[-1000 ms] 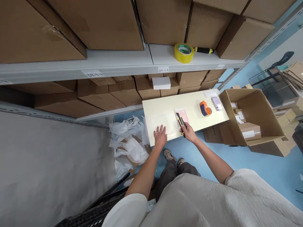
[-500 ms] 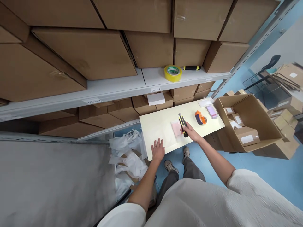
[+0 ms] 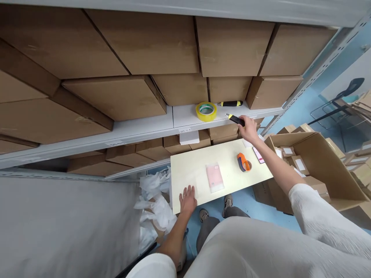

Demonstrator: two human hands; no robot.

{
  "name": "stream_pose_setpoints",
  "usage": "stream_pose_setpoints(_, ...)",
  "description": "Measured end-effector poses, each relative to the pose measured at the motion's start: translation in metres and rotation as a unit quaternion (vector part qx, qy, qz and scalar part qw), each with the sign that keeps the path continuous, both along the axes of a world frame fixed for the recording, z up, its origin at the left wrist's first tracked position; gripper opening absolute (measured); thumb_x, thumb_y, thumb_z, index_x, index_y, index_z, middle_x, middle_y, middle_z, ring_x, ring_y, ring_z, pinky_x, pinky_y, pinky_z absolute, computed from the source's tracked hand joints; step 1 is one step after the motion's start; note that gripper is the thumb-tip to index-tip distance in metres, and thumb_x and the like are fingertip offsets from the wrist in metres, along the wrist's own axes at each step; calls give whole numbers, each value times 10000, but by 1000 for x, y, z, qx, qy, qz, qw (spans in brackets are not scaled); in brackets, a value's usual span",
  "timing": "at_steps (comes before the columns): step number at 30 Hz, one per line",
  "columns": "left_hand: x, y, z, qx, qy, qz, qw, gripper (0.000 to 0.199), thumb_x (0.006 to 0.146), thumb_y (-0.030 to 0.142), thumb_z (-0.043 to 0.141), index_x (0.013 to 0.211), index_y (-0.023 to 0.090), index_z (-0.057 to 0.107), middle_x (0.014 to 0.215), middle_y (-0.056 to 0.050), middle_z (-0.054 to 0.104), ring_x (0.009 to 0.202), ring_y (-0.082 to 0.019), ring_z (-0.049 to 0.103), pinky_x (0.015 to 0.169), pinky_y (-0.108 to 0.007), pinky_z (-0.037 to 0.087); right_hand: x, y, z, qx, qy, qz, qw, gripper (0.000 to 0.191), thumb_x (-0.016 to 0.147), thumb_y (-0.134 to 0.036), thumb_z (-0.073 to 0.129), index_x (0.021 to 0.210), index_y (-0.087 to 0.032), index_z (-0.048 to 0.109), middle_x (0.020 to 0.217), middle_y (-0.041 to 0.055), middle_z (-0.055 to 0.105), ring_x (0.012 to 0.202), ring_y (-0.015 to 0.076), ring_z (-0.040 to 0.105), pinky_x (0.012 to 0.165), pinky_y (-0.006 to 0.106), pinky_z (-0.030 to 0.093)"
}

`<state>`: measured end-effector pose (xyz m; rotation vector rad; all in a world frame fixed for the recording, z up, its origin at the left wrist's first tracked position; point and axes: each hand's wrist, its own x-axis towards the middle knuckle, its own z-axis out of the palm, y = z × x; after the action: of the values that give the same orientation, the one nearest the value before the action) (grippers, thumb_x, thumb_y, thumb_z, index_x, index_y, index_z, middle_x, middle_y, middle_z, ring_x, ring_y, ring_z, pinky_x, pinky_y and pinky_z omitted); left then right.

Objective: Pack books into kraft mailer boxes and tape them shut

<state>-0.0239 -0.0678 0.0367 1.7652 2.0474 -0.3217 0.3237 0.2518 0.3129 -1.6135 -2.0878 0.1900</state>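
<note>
**Left hand** (image 3: pixel 188 200): resting palm-down at the near edge of the cream worktop (image 3: pixel 191 181), close to its front left corner; fingers spread wide, holding nothing.

**Right hand** (image 3: pixel 247 129): raised past the far edge of the worktop, in front of the white steel shelf (image 3: pixel 130 135); fingers closed around a black-and-yellow utility knife (image 3: pixel 236 120), whose tip points left. The blade looks retracted, though the view is too small to be sure.

**On the worktop:** a pink packet in a clear sleeve (image 3: pixel 215 177), lying near the middle; an orange-and-grey tape dispenser (image 3: pixel 243 162), right of the packet; a pink-and-white card (image 3: pixel 257 155), near the right edge, partly behind the right forearm.

**On the shelf:** a yellow tape roll (image 3: pixel 206 111), beside a black-and-yellow screwdriver (image 3: pixel 230 103), both below a row of cardboard cartons (image 3: pixel 139 42).

**Beyond the right edge:** an open cardboard box (image 3: pixel 321 166) holding small cartons.

**Left of the worktop:** crumpled white wrapping (image 3: pixel 153 208).
</note>
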Motion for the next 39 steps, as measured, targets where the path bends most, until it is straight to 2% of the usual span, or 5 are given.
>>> stream_pose_setpoints(8,-2,6,-5,-23,22,-20,999,967,825,123,539,1760,217,313,1806,-156,320,1665,-379,325,1351,-600,266,-3,84,3,35,-137,96,985,418,1042,-245,417,1419,-163,576,1379,215,634,1278,385,470,1125,567,310)
stream_pose_setpoints(16,-6,7,-13,-61,40,-46,996,1020,797,89,553,1770,167,259,1820,-194,239,1668,-390,310,1325,-610,310,-6,112,-15,52,-97,125,986,429,1002,-212,449,1400,-179,606,1372,217,652,1268,407,508,1143,624,306)
stream_pose_setpoints(22,-6,11,3,-78,11,-36,996,915,876,202,560,1754,156,308,1838,-180,215,1681,-374,279,1337,-565,287,-37,29,-49,81,-48,218,971,418,1021,-195,471,1407,-201,631,1553,193,567,1382,398,469,1155,610,318)
stream_pose_setpoints(30,-17,27,18,-22,-38,-36,998,670,989,177,471,1659,196,458,1703,-192,466,1492,-353,509,1186,-509,465,-115,-146,-196,-170,-39,324,930,448,1034,-176,504,1463,-181,635,1581,205,579,1453,341,525,1154,560,449)
stream_pose_setpoints(39,-25,66,-26,119,-104,-33,987,678,1085,294,319,1740,116,322,1824,-172,276,1705,-322,224,1380,-581,181,-167,-187,-286,-237,-141,268,923,656,1091,-239,346,1728,-86,348,1813,198,255,1706,342,188,1366,602,195)
